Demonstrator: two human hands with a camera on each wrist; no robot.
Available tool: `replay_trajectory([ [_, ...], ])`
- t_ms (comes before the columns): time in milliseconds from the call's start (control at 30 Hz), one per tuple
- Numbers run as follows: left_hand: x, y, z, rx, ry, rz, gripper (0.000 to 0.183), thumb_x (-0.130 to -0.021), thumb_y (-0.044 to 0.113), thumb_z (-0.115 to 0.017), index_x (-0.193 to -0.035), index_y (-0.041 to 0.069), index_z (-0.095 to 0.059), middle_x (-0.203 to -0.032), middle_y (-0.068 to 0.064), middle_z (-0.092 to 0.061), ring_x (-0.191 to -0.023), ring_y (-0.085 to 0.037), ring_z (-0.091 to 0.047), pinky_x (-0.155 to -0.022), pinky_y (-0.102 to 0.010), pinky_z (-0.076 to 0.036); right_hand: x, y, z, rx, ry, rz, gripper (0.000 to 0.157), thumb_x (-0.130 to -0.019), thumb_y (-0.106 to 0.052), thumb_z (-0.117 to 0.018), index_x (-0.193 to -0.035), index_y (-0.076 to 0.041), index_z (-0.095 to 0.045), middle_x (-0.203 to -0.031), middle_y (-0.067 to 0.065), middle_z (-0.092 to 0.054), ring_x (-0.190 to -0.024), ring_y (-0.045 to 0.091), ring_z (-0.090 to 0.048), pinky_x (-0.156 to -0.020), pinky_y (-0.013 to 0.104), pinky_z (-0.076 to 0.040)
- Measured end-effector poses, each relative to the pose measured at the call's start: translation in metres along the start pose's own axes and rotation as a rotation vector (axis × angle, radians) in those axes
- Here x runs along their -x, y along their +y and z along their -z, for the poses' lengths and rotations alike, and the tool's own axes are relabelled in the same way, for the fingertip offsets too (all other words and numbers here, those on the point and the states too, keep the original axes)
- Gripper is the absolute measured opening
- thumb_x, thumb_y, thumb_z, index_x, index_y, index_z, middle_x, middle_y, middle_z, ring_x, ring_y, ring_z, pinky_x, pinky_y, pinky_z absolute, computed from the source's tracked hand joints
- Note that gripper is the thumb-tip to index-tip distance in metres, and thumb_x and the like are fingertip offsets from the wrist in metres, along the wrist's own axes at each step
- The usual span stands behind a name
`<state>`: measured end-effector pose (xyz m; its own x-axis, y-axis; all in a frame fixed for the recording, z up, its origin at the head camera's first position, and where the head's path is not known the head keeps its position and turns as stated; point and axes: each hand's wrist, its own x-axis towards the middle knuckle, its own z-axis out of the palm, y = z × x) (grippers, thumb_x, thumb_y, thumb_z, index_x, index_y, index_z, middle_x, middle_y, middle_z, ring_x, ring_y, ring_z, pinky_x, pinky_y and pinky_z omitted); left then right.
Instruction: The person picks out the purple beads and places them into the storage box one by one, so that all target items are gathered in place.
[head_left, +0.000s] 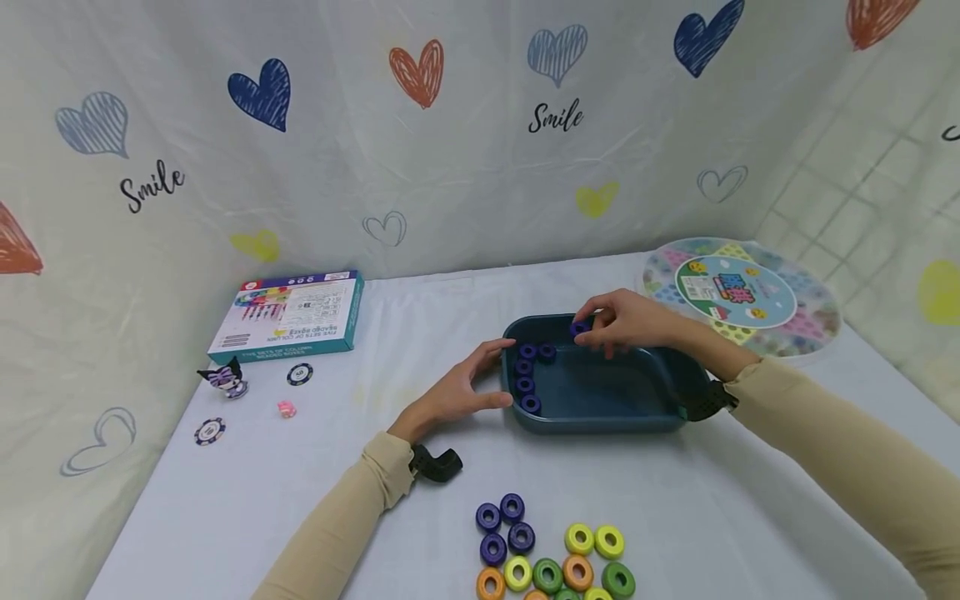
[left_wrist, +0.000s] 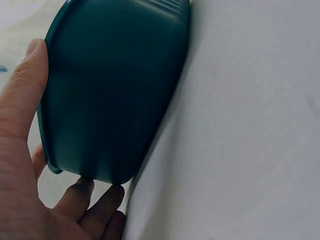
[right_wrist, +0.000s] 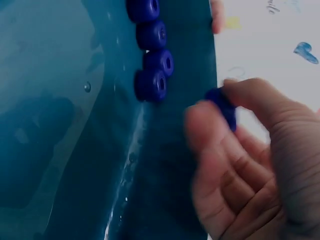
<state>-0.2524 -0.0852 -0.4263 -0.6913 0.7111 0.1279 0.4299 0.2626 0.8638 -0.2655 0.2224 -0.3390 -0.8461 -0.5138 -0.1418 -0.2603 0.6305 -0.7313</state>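
Note:
A dark teal plastic basin [head_left: 600,392] stands on the white-covered table. My left hand [head_left: 461,387] holds its left end, with thumb and fingers spread across the corners; in the left wrist view the thumb lies along the rim and fingertips touch the wall. Over the far rim, my right hand [head_left: 626,321] pinches a purple ring bead [head_left: 580,328] between thumb and fingers, partly covering it. Several more purple beads [head_left: 525,384] sit along the basin's left end and far left corner. In the right wrist view, drops and glints show on the basin's inside.
Nearer the front lie several loose purple beads [head_left: 492,549], yellow beads [head_left: 609,542], green beads [head_left: 618,579] and orange beads [head_left: 491,583]. At the back left are a flat box [head_left: 288,317], a small figurine [head_left: 227,379] and chips [head_left: 300,374]. A round patterned board [head_left: 810,312] lies back right.

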Motion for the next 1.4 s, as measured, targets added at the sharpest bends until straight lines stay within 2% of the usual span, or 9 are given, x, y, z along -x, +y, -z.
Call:
replay_trajectory([
  [167, 0.000, 0.000, -0.001, -0.001, 0.002, 0.003, 0.077, -0.074, 0.054, -0.066, -0.137, 0.042, -0.023, -0.143, 0.006, -0.029, -0.129, -0.009, -0.027, -0.105, -0.042, -0.020, -0.009, 0.002, -0.005, 0.050, -0.026, -0.052, 0.040, -0.081, -0.030, -0.068, -0.109, -0.005, -0.057, -0.072, 0.011, -0.066, -0.063, 0.025, -0.064, -0.053, 0.034, -0.051],
  [400, -0.001, 0.003, -0.002, -0.005, 0.013, 0.028, 0.079, -0.072, 0.055, -0.067, -0.137, 0.043, -0.024, -0.141, 0.011, -0.031, -0.127, -0.006, -0.030, -0.104, -0.039, -0.023, -0.017, 0.004, -0.015, 0.115, -0.163, -0.081, 0.042, -0.082, -0.024, -0.066, -0.113, 0.002, -0.054, -0.073, 0.006, -0.067, -0.063, 0.019, -0.065, -0.057, 0.032, -0.052],
  [700, -0.002, 0.005, -0.002, -0.013, 0.011, 0.032, 0.077, -0.072, 0.056, -0.066, -0.136, 0.046, -0.024, -0.141, 0.011, -0.030, -0.128, -0.007, -0.029, -0.104, -0.038, -0.023, -0.016, 0.007, -0.020, 0.132, -0.132, -0.056, 0.041, -0.083, -0.018, -0.065, -0.116, 0.005, -0.054, -0.073, 0.005, -0.066, -0.061, 0.019, -0.064, -0.055, 0.031, -0.051],
  [900, -0.002, 0.004, -0.002, -0.010, 0.007, 0.028, 0.077, -0.072, 0.058, -0.065, -0.136, 0.046, -0.024, -0.141, 0.011, -0.031, -0.128, -0.006, -0.029, -0.104, -0.039, -0.023, -0.017, 0.008, -0.022, 0.110, -0.132, -0.063, 0.043, -0.083, -0.017, -0.065, -0.117, 0.006, -0.053, -0.074, 0.005, -0.066, -0.062, 0.020, -0.064, -0.056, 0.031, -0.052],
  [1133, -0.001, 0.002, -0.003, -0.003, 0.002, 0.015, 0.078, -0.073, 0.058, -0.064, -0.137, 0.043, -0.025, -0.141, 0.010, -0.032, -0.127, -0.007, -0.030, -0.104, -0.041, -0.023, -0.015, 0.003, -0.019, 0.139, -0.132, -0.045, 0.039, -0.084, -0.014, -0.063, -0.116, 0.006, -0.054, -0.075, 0.006, -0.066, -0.061, 0.019, -0.064, -0.055, 0.030, -0.052],
  [1400, 0.010, 0.034, 0.007, 0.017, -0.010, 0.021, 0.077, -0.078, 0.043, -0.067, -0.141, 0.025, -0.026, -0.142, -0.006, -0.033, -0.128, -0.019, -0.032, -0.104, -0.042, -0.023, -0.006, -0.030, -0.011, 0.231, -0.106, 0.034, 0.034, -0.087, -0.019, -0.060, -0.114, 0.002, -0.056, -0.078, 0.006, -0.066, -0.057, 0.019, -0.061, -0.051, 0.028, -0.049],
])
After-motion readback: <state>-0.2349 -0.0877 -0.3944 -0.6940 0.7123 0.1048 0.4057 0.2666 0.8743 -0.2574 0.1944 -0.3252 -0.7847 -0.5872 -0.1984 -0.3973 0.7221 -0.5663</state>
